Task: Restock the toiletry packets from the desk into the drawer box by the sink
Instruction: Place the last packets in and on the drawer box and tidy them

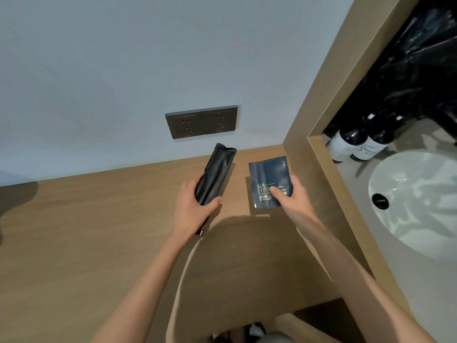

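wood desk [74, 231]; hands grip glossy long pouch [215, 174], flat square packet [269, 181]

Seen from above, two bare arms reach over a wooden desk [74, 231]. The left hand [191, 210], near centre, grips a long black packet [216, 174] that points toward 1 o'clock. The right hand [293, 199], just at its 3 o'clock, pinches a flat blue packet [268, 179], thumb on its printed face. A dark socket plate [201, 122] sits on the wall at 12 o'clock. Past a wooden partition [329, 120], at 3 o'clock, are a white sink [420, 201] and two dark bottles [356, 144].
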### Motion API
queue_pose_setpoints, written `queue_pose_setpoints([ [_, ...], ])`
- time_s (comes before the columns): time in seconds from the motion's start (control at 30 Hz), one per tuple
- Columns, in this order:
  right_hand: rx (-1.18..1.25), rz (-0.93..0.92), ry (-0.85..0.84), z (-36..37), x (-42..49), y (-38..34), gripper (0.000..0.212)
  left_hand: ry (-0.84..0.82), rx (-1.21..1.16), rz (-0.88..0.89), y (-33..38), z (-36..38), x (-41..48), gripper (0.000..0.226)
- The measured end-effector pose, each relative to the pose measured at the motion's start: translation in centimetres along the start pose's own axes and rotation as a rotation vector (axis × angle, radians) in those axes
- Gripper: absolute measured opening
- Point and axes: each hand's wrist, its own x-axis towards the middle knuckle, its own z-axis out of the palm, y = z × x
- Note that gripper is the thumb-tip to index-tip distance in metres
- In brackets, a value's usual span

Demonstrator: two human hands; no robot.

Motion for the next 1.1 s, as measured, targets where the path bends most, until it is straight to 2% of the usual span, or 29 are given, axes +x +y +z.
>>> queue_pose_setpoints([
  [0.1, 0.085, -0.057, 0.03, -3.5, -3.8, -1.3, 0.012, 0.026, -0.108, 0.065, 4.3, 0.2, -2.8, 0.065],
  [0.17, 0.138, -0.084, 0.075, -6.1, -6.3, -1.6, 0.015, 0.024, -0.193, 0.099, 7.2, 0.9, -4.8, 0.063],
  [0.37, 0.19, -0.111, 0.267, -15.1, -13.4, 0.8, 0.012, -0.112, -0.26, 0.257, 15.1, 5.5, -11.4, 0.062],
  [0.53, 0.205, -0.113, 0.427, -24.3, -19.5, 5.4, 0.013, -0.212, -0.262, 0.362, 21.4, 12.3, -17.3, 0.062],
  [0.83, 0.204, -0.061, 0.545, -41.4, -30.4, 14.1, 0.013, -0.309, -0.337, 0.388, 32.6, 26.5, -28.7, 0.064],
  [1.1, 0.229, -0.041, 0.689, -53.3, -33.6, 18.1, 0.015, -0.383, -0.34, 0.462, 40.7, 35.9, -32.6, 0.061],
])
